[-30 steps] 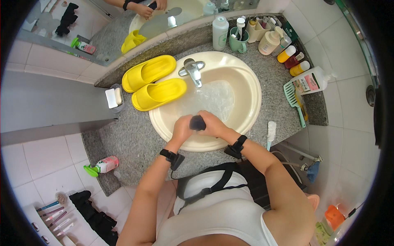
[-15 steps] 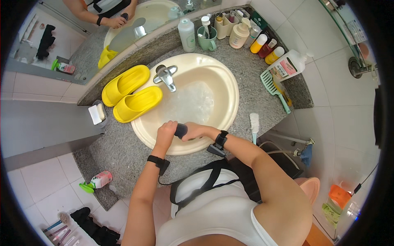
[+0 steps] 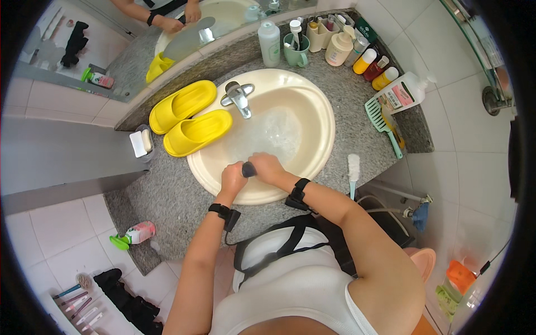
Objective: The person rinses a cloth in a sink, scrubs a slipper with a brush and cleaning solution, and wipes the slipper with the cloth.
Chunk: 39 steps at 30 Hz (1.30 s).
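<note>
The dark bundle [image 3: 249,170], a small piece of cloth as far as I can judge, is bunched between my two hands over the near part of the basin [image 3: 328,134], a little past six o'clock from its middle. My left hand [image 3: 232,177] grips it from nine o'clock and my right hand [image 3: 267,167] from three, the fingers of both curled in and pressed together on it; which tips do the pinching I cannot tell, since the backs of my hands hide them. I judge it light and soft, limp once let go, with nothing to break; being so near the cloudy water [image 3: 279,134], it is probably wet, a bit heavier for that and slick if there is soap in it. The best hold, I think, is a full fist at each end, thumbs over the folds, because a fingertip pinch could slide. Outward from there, the tap [image 3: 240,100] stands at eleven o'clock of the basin, and the yellow slippers [image 3: 198,134] lie toward half past nine, partly over its rim. The green cup [image 3: 296,54] is at one o'clock, the green scoop [image 3: 384,124] at three, the white-headed brush [image 3: 354,167] at four.
</note>
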Each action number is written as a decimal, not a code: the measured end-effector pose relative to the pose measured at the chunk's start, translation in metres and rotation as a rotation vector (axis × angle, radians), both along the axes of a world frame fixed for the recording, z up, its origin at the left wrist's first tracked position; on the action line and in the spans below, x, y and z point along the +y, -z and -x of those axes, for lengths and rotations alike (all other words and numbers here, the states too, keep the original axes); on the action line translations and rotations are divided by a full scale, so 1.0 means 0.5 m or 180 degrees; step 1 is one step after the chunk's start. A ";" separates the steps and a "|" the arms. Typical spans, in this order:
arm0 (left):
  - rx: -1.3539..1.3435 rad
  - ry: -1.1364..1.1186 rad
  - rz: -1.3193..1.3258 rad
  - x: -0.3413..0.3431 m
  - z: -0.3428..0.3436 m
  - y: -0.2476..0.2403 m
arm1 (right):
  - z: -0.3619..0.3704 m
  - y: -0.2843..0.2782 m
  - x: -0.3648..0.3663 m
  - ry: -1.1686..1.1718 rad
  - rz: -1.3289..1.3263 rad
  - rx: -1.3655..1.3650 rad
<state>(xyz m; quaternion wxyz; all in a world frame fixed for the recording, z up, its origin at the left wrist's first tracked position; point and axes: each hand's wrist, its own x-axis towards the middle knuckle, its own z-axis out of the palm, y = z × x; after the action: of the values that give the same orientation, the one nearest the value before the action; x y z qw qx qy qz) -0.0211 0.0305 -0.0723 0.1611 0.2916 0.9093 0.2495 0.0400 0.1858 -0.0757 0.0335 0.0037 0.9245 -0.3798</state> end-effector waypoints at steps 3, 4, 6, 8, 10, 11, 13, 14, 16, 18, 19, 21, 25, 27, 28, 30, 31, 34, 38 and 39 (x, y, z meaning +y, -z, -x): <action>-0.0278 0.0015 -0.0289 -0.007 0.004 -0.014 | -0.005 -0.019 0.019 -0.0152 -0.0060 0.0395; -0.0481 0.0099 -0.0428 -0.010 0.005 -0.019 | -0.009 -0.026 0.027 -0.0190 -0.0060 0.0475; -0.0603 0.0094 -0.0569 -0.014 0.004 -0.027 | -0.019 -0.049 0.044 -0.0259 -0.0061 0.0565; -0.0717 0.0069 -0.0715 -0.031 0.002 -0.026 | -0.038 -0.074 0.058 0.0005 0.0095 0.0785; -0.1714 -0.0774 -0.0803 -0.070 0.007 -0.009 | -0.053 -0.073 0.087 0.0245 0.0181 0.0836; -0.1702 -0.0817 -0.0817 -0.086 0.005 -0.014 | -0.066 -0.072 0.105 0.0551 0.0260 0.0859; -0.0694 -0.0813 -0.0143 -0.117 -0.001 -0.034 | -0.098 -0.090 0.138 0.1355 0.0514 0.0823; -0.0401 -0.0726 -0.0160 -0.126 -0.007 -0.051 | -0.118 -0.101 0.166 0.1642 0.0447 0.0641; -0.0334 -0.0682 -0.0102 -0.139 -0.013 -0.085 | -0.155 -0.113 0.225 0.2114 0.0207 0.0509; -0.0273 -0.0613 -0.0048 -0.139 -0.016 -0.120 | -0.189 -0.108 0.291 0.2413 -0.0213 0.0646; -0.0262 -0.0515 -0.0043 -0.133 -0.020 -0.136 | -0.206 -0.102 0.322 0.2515 -0.0454 0.0729; -0.0246 -0.0441 -0.0046 -0.124 -0.023 -0.142 | -0.219 -0.126 0.361 0.2759 -0.0906 0.0545; -0.0067 0.0061 -0.0168 -0.089 -0.003 -0.112 | -0.224 -0.130 0.413 0.2791 -0.1152 0.0085; -0.0285 0.0169 0.0124 -0.068 -0.004 -0.106 | -0.232 -0.114 0.417 0.2804 -0.1253 0.0216; 0.0233 0.0517 -0.0048 -0.055 -0.010 -0.103 | -0.238 -0.108 0.418 0.2661 -0.1454 0.0215; 0.0751 0.0853 -0.0203 -0.035 -0.027 -0.115 | -0.250 -0.094 0.415 0.2505 -0.1643 0.0211; 0.0692 0.0697 -0.0138 -0.025 -0.037 -0.129 | -0.255 -0.086 0.416 0.2467 -0.1682 0.0211; 0.0439 0.0501 -0.0129 -0.020 -0.047 -0.142 | -0.277 -0.049 0.441 0.2638 -0.1613 0.0031; -0.1277 0.0775 0.1134 -0.039 0.019 -0.124 | -0.248 -0.116 0.416 0.2806 -0.1320 -0.0431; -0.1273 0.0765 0.1135 -0.032 0.023 -0.135 | -0.248 -0.112 0.417 0.2798 -0.1315 -0.0424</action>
<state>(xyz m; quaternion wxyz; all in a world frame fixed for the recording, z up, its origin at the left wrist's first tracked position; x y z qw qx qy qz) -0.0324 0.0144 -0.0047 0.4143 0.3092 0.8479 0.1174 0.1639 0.3941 -0.0199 -0.0723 0.4245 0.8872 -0.1655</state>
